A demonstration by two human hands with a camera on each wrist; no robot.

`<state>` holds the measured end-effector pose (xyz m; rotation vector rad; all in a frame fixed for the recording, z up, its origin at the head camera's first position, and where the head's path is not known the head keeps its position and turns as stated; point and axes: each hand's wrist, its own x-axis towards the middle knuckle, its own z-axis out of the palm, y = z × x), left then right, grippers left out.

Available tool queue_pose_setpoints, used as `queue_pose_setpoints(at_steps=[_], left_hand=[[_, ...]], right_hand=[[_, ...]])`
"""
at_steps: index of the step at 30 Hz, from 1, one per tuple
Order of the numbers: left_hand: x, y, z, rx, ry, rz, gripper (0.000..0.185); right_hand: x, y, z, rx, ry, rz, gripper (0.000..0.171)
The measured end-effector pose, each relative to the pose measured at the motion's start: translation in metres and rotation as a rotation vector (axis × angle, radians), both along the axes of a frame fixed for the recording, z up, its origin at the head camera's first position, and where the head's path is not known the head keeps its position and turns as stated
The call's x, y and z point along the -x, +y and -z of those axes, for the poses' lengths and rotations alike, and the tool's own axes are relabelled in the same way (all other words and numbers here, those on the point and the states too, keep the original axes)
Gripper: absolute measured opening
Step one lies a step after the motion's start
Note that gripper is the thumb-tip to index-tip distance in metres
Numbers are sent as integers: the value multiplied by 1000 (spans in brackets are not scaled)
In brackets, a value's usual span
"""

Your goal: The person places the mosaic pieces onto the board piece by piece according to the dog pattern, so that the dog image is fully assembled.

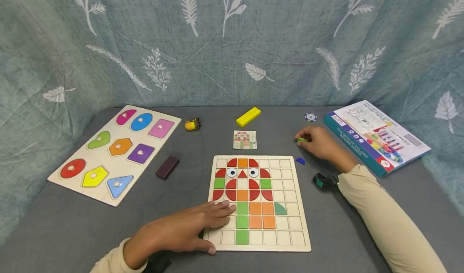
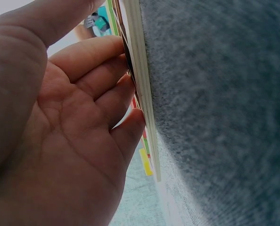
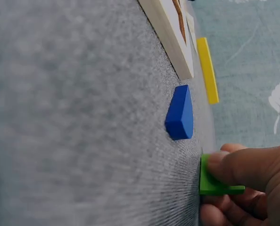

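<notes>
A wooden grid board (image 1: 299, 224) lies at the front middle, with red, orange, green and teal tiles set in its squares. My left hand (image 1: 185, 228) rests on the board's left side with fairly straight fingers; the left wrist view shows its fingertips against the board's edge (image 2: 142, 89). Off the board's far right, my right hand (image 1: 319, 144) pinches a green tile (image 3: 213, 181) between thumb and fingers, at the table surface. Near it a blue half-round piece (image 1: 300, 160) lies on the table, also seen upright-edged in the right wrist view.
Behind the board lie a small picture card (image 1: 245, 139) and a yellow block (image 1: 248, 116). A shape puzzle (image 1: 108, 164), a dark block (image 1: 167, 167) and a small yellow toy (image 1: 192, 124) are leftward. To the right are a poker chip (image 1: 310, 116) and a flat box (image 1: 377, 136).
</notes>
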<state>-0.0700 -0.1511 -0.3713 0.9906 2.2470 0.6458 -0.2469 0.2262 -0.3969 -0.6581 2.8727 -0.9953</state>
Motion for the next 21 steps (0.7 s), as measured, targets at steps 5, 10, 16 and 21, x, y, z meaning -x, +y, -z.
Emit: queue_pose_setpoints(at_steps=[5,10,16,21], left_hand=[[2,1,-1,2,10,13,68],[2,1,-1,6,14,19,68],[2,0,0,3,20,24,68],[0,0,1,0,22,23,68]], right_hand=[[-7,7,-2,11,65,9,17],[-16,7,-7,7,85,11,17],[-30,2,-11,-21,124,-30,18],[-41,-1,-15,3,135,-63,19]])
